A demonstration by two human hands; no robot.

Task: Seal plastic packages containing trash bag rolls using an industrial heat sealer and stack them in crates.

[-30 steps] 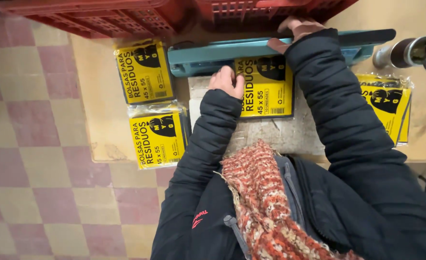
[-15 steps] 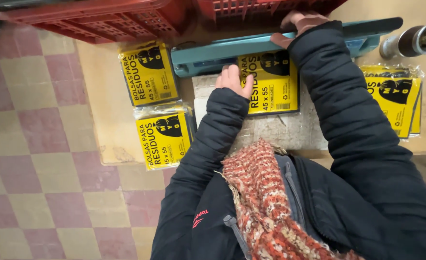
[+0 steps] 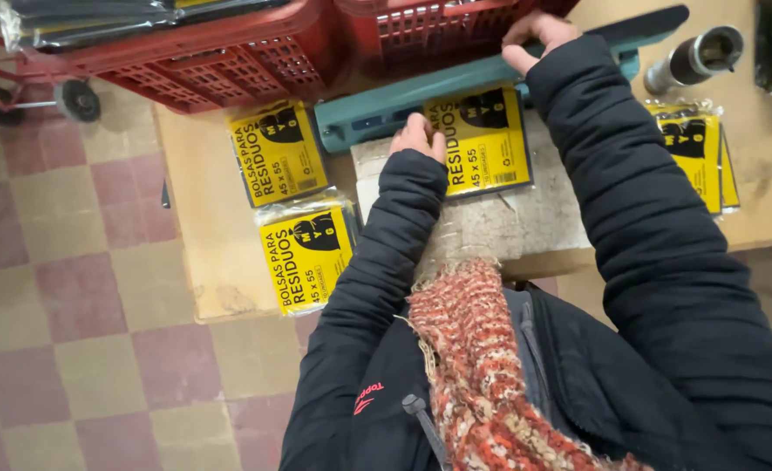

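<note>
- Two hands work one yellow packet (image 3: 482,139): the left hand (image 3: 418,139) lies flat on its near-left edge, as before.
- Right hand (image 3: 536,35) presses the teal sealer bar (image 3: 490,74), now lowered over the packet's top, at the table's (image 3: 203,253) far edge.

packet (image 3: 482,139) under sealer arm (image 3: 490,83), crates (image 3: 229,52) behind

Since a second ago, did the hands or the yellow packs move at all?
Hardly. The right hand still presses on the teal sealer bar, and the left hand still rests on the yellow pack under it. The two yellow packs on the left and the stack on the right lie where they were. Only the camera shifted slightly.
</note>
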